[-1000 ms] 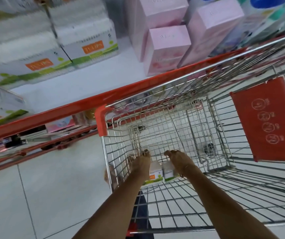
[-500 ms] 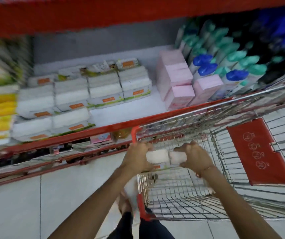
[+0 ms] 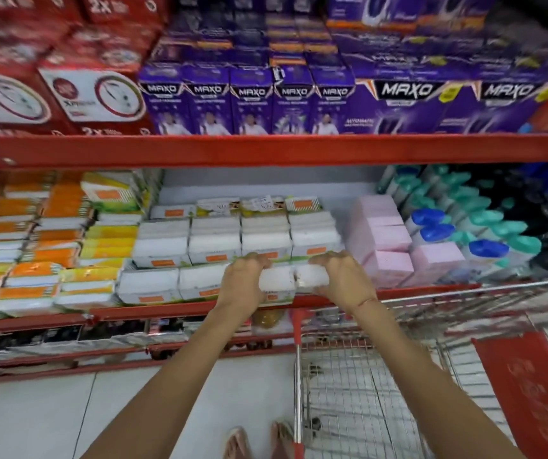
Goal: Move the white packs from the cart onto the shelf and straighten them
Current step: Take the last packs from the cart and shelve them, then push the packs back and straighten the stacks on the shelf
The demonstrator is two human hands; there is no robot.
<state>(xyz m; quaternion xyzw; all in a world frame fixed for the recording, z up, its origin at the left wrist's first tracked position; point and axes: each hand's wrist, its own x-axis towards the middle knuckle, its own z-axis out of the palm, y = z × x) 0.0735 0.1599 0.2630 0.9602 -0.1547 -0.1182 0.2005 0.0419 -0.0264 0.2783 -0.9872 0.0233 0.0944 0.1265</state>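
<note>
- orange packs (image 3: 57,220) and yellow packs (image 3: 110,240) sat stacked at the left of the shelf (image 3: 166,311), blurred.
- white packs (image 3: 206,240) stood in rows mid-shelf, two more in front at the edge, left of the hands.
- the left hand (image 3: 243,279) had its grip closed on the left end of the held packs (image 3: 294,279), fingers curled over the top.
- the held packs, two side by side, were pressed between both hands just above the shelf's red front edge, in front of the stocked rows.
- the right hand (image 3: 342,276) had its grip closed on the right end.
- pink boxes (image 3: 385,246) stood just right of the white rows, with blue- and green-capped bottles (image 3: 484,233) beyond.
- the cart (image 3: 365,392) stood below right, against the shelf; its basket looked bare of packs where visible.
- purple boxes (image 3: 252,101) lined the upper shelf.
</note>
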